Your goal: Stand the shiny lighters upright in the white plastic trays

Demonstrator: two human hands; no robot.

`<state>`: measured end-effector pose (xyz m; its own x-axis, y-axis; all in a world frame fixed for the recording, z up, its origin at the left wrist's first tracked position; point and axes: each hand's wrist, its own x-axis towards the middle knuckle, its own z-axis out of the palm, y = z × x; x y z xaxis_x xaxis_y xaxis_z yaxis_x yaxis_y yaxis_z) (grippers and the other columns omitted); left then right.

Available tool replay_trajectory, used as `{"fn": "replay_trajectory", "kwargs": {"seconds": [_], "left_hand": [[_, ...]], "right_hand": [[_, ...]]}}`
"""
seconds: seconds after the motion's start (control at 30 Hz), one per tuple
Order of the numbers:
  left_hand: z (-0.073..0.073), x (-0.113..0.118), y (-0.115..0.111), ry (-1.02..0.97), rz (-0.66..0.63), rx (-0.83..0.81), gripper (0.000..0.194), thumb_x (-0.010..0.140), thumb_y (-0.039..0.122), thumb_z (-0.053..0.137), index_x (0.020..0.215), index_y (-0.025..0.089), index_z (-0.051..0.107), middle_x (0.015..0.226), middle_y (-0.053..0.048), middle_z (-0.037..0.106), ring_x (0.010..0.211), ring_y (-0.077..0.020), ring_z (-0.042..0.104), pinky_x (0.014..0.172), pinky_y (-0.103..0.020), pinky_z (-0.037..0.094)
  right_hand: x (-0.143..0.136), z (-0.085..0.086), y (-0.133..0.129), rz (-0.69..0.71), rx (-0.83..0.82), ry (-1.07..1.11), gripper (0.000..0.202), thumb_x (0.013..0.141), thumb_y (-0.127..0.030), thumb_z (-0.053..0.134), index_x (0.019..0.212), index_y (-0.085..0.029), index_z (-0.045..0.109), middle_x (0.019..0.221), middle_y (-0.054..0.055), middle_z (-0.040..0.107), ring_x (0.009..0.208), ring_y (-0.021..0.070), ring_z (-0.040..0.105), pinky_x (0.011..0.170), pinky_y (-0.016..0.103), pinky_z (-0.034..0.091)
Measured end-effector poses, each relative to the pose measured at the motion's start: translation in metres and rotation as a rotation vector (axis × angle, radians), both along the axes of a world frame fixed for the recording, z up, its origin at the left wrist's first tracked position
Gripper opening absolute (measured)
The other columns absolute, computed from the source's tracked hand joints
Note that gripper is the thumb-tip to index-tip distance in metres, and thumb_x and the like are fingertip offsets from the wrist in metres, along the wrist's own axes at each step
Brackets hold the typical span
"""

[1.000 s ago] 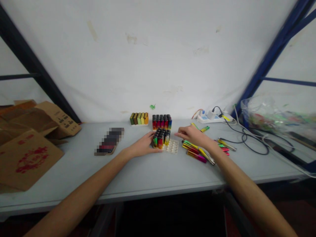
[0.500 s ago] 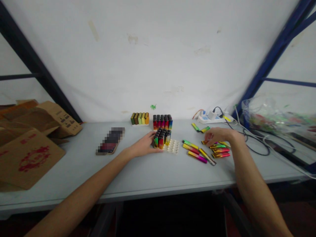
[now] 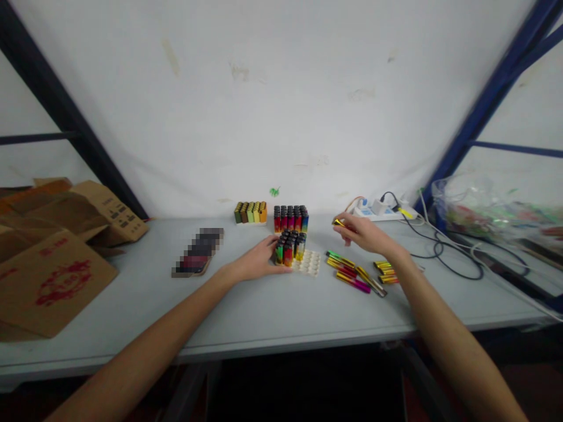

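My left hand [image 3: 259, 259] is curled around the left side of a group of upright lighters [image 3: 288, 249], steadying them in a white tray [image 3: 312, 264] whose right part shows bare round sockets. My right hand [image 3: 354, 230] is raised above the table to the right of the tray, its fingers closed on a gold lighter. Below it lie loose shiny lighters [image 3: 352, 272] in pink, red, green and gold. Another small pile of loose lighters [image 3: 386, 272] is partly behind my right forearm.
Behind the tray stand a block of dark-topped lighters [image 3: 291, 219] and a yellow-green block [image 3: 250, 213]. A phone [image 3: 197, 253] lies left on the table [image 3: 264, 316]. Cardboard boxes [image 3: 57, 281] fill the far left. At right are a power strip [image 3: 382, 211], cables [image 3: 457, 264] and plastic bags [image 3: 475, 205].
My right hand has lifted from the right-hand lighters and moved left towards the tray, with a gold lighter in its fingers. My left hand stays at the tray.
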<state>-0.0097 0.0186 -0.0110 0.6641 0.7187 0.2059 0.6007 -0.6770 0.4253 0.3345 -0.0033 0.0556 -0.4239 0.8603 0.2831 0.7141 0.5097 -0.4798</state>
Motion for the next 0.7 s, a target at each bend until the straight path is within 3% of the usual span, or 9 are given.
{"fn": "replay_trajectory", "kwargs": {"seconds": [0.13,0.37,0.47,0.57,0.7], "left_hand": [[-0.002,0.0,0.001,-0.012,-0.003,0.013,0.084,0.079,0.069,0.073,0.142,0.015,0.058,0.152,-0.016,0.048,0.14,-0.0349,0.048,0.126,-0.043,0.032],[-0.002,0.001,0.001,-0.039,-0.017,0.025,0.081,0.08,0.066,0.075,0.142,0.017,0.058,0.15,-0.016,0.049,0.139,-0.0354,0.049,0.124,-0.048,0.035],[-0.002,0.001,0.001,-0.05,-0.032,0.024,0.081,0.08,0.066,0.075,0.142,0.017,0.058,0.151,-0.016,0.049,0.138,-0.0351,0.049,0.124,-0.047,0.035],[-0.001,0.001,0.0,-0.047,-0.02,0.012,0.082,0.079,0.066,0.075,0.142,0.017,0.058,0.151,-0.016,0.049,0.139,-0.0359,0.049,0.124,-0.048,0.034],[0.0,0.001,0.0,-0.034,-0.005,-0.005,0.081,0.079,0.065,0.076,0.141,0.016,0.059,0.152,-0.017,0.048,0.139,-0.0361,0.049,0.125,-0.048,0.033]], "right_hand": [[-0.028,-0.011,-0.002,0.019,0.07,0.044,0.029,0.102,-0.045,0.046,0.108,-0.019,0.056,0.072,0.002,0.068,0.065,0.0171,0.061,0.067,0.027,0.043],[-0.055,-0.023,-0.01,0.063,0.018,0.114,0.039,0.103,-0.049,0.047,0.116,-0.017,0.065,0.071,0.0,0.068,0.061,0.0154,0.056,0.061,0.025,0.04],[-0.058,-0.027,-0.009,0.092,0.038,0.134,0.044,0.103,-0.05,0.045,0.121,-0.019,0.07,0.088,0.004,0.074,0.072,0.0173,0.061,0.069,0.027,0.044],[-0.058,-0.032,-0.005,0.092,0.039,0.178,0.05,0.106,-0.048,0.036,0.135,-0.018,0.065,0.103,0.007,0.074,0.082,0.0194,0.063,0.077,0.03,0.047],[-0.056,-0.034,-0.004,0.03,0.061,0.211,0.053,0.105,-0.046,0.039,0.146,-0.017,0.054,0.083,0.003,0.07,0.07,0.0175,0.058,0.068,0.028,0.044]]}}
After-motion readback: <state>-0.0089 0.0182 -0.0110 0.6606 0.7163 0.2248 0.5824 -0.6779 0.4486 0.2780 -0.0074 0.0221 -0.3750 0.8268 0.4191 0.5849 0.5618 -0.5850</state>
